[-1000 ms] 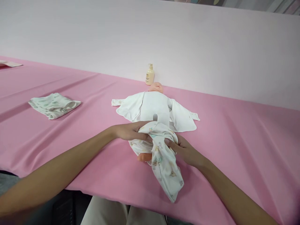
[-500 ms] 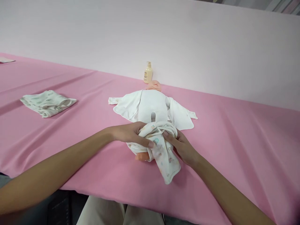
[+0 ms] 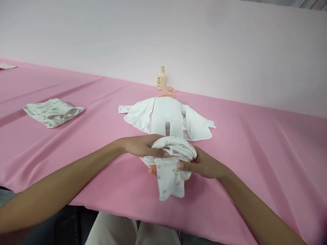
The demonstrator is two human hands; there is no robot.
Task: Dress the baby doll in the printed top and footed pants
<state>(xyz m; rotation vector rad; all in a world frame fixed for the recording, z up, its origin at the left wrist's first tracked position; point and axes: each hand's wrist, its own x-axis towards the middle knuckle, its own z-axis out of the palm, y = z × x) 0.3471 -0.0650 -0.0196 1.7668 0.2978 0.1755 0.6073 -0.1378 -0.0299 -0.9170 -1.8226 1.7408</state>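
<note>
A baby doll (image 3: 167, 110) lies on its back, head away from me, its body white. Its open white baby top (image 3: 139, 114) is spread out to both sides. Bunched white baby clothing with small prints (image 3: 171, 177), which looks like pants, is gathered around the doll's lower legs. My left hand (image 3: 144, 145) grips the gathered cloth from the left, thumb on top. From the right, my right hand (image 3: 204, 163) pinches the same cloth, thumb in front. An orange-toned doll foot (image 3: 152, 169) peeks out below my left hand; the other foot is hidden.
A pink cloth (image 3: 102, 180) covers the table, which meets a white wall (image 3: 127, 41). Behind the doll's head stands a pale yellow pump bottle (image 3: 161, 79). Folded printed cloth (image 3: 53, 112) lies at the left, and a flat pale item (image 3: 7, 66) at the far left edge.
The hanging end of the bunched clothing has swung to the left. My right hand has shifted slightly right and down, and more of the gap between the doll's legs shows.
</note>
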